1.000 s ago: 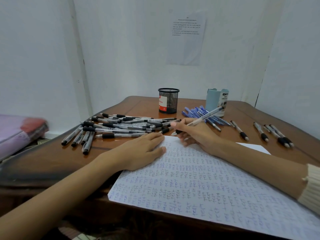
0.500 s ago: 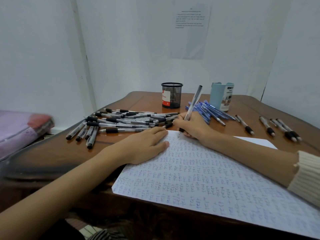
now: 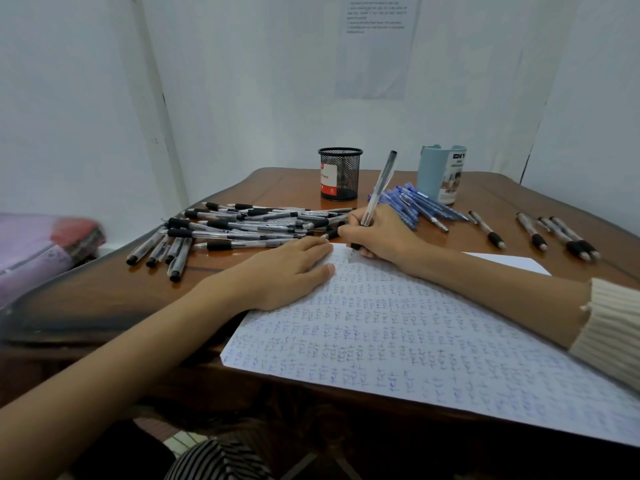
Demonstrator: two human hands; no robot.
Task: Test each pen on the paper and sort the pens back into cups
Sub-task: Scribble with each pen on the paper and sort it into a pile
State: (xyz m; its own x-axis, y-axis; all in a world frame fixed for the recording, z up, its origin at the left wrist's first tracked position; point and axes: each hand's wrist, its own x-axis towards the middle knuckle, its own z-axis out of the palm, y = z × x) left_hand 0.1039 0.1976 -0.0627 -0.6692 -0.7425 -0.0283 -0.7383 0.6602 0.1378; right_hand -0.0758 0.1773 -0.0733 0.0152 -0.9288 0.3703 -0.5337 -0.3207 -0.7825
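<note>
- Left hand (image 3: 287, 271): laid flat, fingers straight and close together, palm down on the far left corner of the paper (image 3: 415, 341); forearm bare, crossing the near left edge of the tabletop (image 3: 277, 188).
- Right hand (image 3: 377, 233): fingers curled round the pen (image 3: 379, 188), pinching it low on the barrel; cream ribbed sleeve (image 3: 609, 323) at the right edge of view.
- Pen: clear barrel, dark cap end raised and tilted away toward the far edge; black grip end down at the far edge of the paper, tip hidden under the fingers.
- Paper: white sheet covered in rows of small blue marks; placed on the near right part of the tabletop, reaching its near edge.
- Black-grip pens (image 3: 249, 226): loose pile lying flat toward the left edge, just beyond the left hand.
- Blue pens (image 3: 415, 202): smaller pile just beyond the right hand, in front of the blue cup (image 3: 441, 173).
- Black mesh cup (image 3: 340, 174): upright near the far edge, left of the blue cup; contents of both cups not discernible.
- Loose pens (image 3: 554, 233): several laid apart toward the right edge.
- Printed sheet (image 3: 375, 46): fixed to the wall behind the far edge; text too small to read.
</note>
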